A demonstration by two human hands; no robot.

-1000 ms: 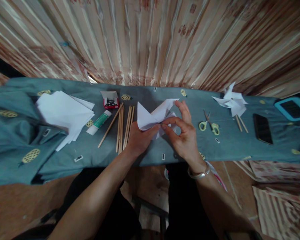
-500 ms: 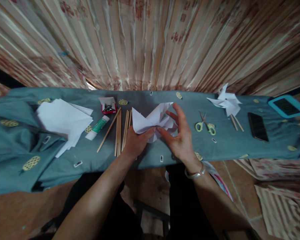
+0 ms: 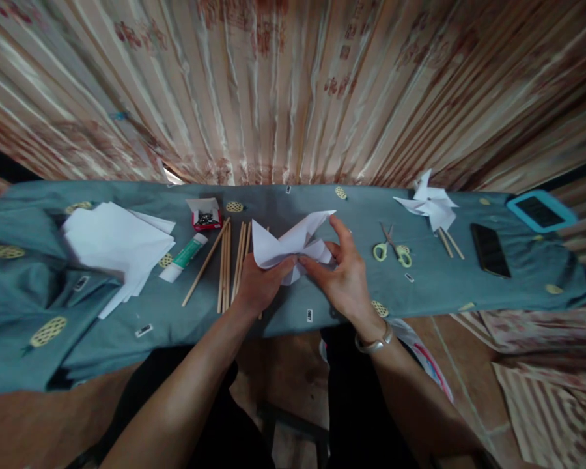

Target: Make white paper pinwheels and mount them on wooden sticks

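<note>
A white paper pinwheel, its corners folded inward, is held above the cloth between both hands. My left hand is closed on its left side, the thumb pressing near the centre. My right hand grips it from the right, thumb at the middle, with the index finger stretched toward the upper right tip. The fingers behind the paper are partly hidden. Just left of my left hand lie several thin wooden sticks. To the right rest scissors with pale green handles.
The table has a grey-green cloth. White paper sheets, a glue stick and an open red box of small dark metal pieces lie left. Finished-looking pinwheels on sticks, a phone and a blue-framed tablet lie right.
The right index finger has lowered slightly along the paper's tip, and both thumbs stay pressed near the centre. The whole view has shifted a little; the objects on the table have not moved.
</note>
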